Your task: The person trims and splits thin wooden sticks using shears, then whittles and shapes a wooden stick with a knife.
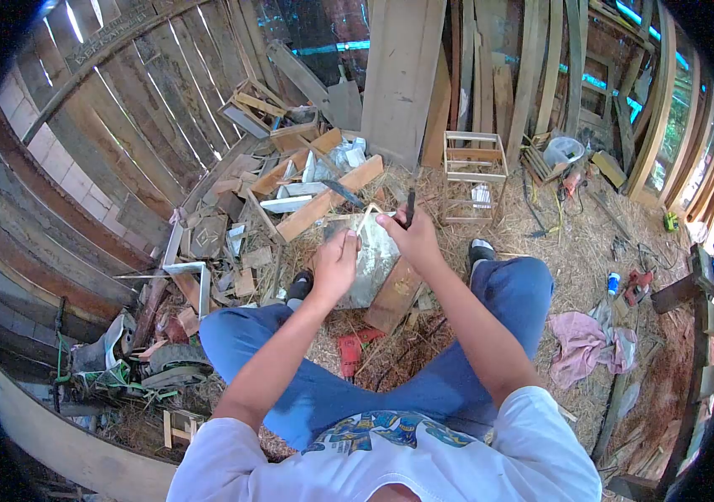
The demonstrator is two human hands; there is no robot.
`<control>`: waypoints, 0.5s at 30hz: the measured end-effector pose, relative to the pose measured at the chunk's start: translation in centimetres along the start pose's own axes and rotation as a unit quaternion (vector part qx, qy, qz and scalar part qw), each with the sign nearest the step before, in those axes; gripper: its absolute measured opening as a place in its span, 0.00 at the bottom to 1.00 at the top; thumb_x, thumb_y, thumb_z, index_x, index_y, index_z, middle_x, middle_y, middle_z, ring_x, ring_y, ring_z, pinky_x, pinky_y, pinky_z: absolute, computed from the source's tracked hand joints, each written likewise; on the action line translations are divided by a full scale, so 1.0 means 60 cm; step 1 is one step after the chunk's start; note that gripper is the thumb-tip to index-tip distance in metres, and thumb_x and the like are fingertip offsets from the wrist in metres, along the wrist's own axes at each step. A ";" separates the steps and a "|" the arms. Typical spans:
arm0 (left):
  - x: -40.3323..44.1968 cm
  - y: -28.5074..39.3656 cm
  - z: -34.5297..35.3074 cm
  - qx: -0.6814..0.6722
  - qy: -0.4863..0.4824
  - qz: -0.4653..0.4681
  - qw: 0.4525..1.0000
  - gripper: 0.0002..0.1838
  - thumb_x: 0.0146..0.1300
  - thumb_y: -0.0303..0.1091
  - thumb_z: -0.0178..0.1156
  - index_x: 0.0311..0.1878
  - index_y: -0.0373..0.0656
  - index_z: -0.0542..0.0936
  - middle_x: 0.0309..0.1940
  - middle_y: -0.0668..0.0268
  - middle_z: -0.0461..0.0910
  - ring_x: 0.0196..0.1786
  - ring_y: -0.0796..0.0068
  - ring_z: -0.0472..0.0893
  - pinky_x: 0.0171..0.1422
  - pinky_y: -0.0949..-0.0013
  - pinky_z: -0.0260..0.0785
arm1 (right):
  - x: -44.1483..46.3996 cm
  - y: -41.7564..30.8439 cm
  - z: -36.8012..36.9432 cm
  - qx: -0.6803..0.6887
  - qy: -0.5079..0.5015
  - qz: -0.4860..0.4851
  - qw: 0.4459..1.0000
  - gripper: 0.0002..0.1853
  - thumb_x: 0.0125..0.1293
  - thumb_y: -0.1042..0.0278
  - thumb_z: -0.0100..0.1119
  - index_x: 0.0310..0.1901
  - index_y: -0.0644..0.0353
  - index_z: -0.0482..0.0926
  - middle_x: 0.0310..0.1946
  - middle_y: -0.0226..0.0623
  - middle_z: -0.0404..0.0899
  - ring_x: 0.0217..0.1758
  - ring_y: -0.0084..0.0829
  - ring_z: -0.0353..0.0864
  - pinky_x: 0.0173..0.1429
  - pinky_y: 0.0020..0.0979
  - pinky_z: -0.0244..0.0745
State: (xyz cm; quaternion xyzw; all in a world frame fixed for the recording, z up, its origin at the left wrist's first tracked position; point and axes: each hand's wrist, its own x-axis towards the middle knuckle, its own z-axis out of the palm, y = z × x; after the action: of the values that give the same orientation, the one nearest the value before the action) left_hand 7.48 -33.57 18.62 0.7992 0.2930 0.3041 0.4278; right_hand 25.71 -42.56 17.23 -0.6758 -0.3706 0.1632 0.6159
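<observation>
Pinching 1 pale strip with left hand.

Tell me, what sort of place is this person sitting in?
Probably a rough woodworking shed or barn: daylight shows through gaps in the plank wall, long boards lean upright at the far side, and scrap wood lies heaped on the straw-strewn ground.

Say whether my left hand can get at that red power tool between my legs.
Probably yes: the red power tool lies largely uncovered near the left hand, though that hand's grip on the pale wooden strip would likely need to open.
</observation>
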 end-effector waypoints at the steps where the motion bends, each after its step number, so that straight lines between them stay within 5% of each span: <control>1: 0.001 0.020 0.001 0.018 0.025 0.011 0.999 0.22 0.81 0.43 0.48 0.34 0.37 0.78 0.21 0.58 0.74 0.27 0.64 0.77 0.40 0.61 0.70 | 0.004 -0.021 -0.008 0.034 -0.006 -0.034 0.999 0.25 0.62 0.56 0.78 0.30 0.54 0.66 0.25 0.27 0.73 0.31 0.22 0.73 0.37 0.30 0.70; 3: 0.012 0.027 -0.029 0.038 0.006 0.021 0.999 0.22 0.82 0.45 0.49 0.35 0.38 0.78 0.24 0.63 0.76 0.30 0.68 0.76 0.41 0.62 0.70 | 0.013 -0.047 -0.033 0.069 -0.009 -0.066 0.995 0.24 0.65 0.61 0.76 0.30 0.51 0.63 0.25 0.22 0.71 0.31 0.19 0.72 0.37 0.26 0.68; 6: 0.040 0.013 -0.087 0.061 -0.246 0.084 0.964 0.21 0.83 0.46 0.47 0.38 0.41 0.75 0.29 0.66 0.74 0.35 0.72 0.74 0.44 0.64 0.69 | 0.034 -0.031 -0.095 0.066 -0.217 -0.005 0.974 0.22 0.68 0.62 0.74 0.33 0.52 0.64 0.28 0.24 0.74 0.34 0.20 0.78 0.39 0.27 0.74; 11: 0.077 0.025 -0.135 0.035 -0.433 0.045 0.899 0.20 0.84 0.48 0.47 0.38 0.43 0.71 0.26 0.73 0.68 0.33 0.77 0.71 0.43 0.68 0.68 | 0.033 -0.044 -0.106 0.027 -0.355 0.012 0.934 0.19 0.70 0.60 0.71 0.36 0.53 0.66 0.30 0.25 0.75 0.32 0.19 0.78 0.37 0.28 0.75; 13: 0.084 0.034 -0.148 -0.034 -0.514 -0.187 0.837 0.19 0.83 0.48 0.48 0.38 0.44 0.72 0.27 0.73 0.68 0.34 0.79 0.72 0.42 0.69 0.68 | 0.027 -0.045 -0.102 0.004 -0.397 0.017 0.918 0.24 0.69 0.51 0.71 0.34 0.57 0.66 0.27 0.30 0.77 0.32 0.23 0.81 0.36 0.32 0.77; 15: 0.087 0.027 -0.143 0.035 -0.514 -0.175 0.839 0.19 0.83 0.48 0.49 0.39 0.43 0.73 0.26 0.70 0.71 0.31 0.73 0.73 0.39 0.65 0.69 | 0.021 -0.029 -0.098 -0.099 -0.397 -0.044 0.911 0.21 0.69 0.51 0.70 0.38 0.58 0.70 0.30 0.34 0.79 0.34 0.29 0.82 0.39 0.36 0.77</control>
State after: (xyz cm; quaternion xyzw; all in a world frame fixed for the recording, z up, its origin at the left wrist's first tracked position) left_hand 4.85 -26.16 25.11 0.7902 0.1765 -0.2408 0.5352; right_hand 30.02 -45.91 20.32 -0.5954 -0.6284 0.3534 0.3547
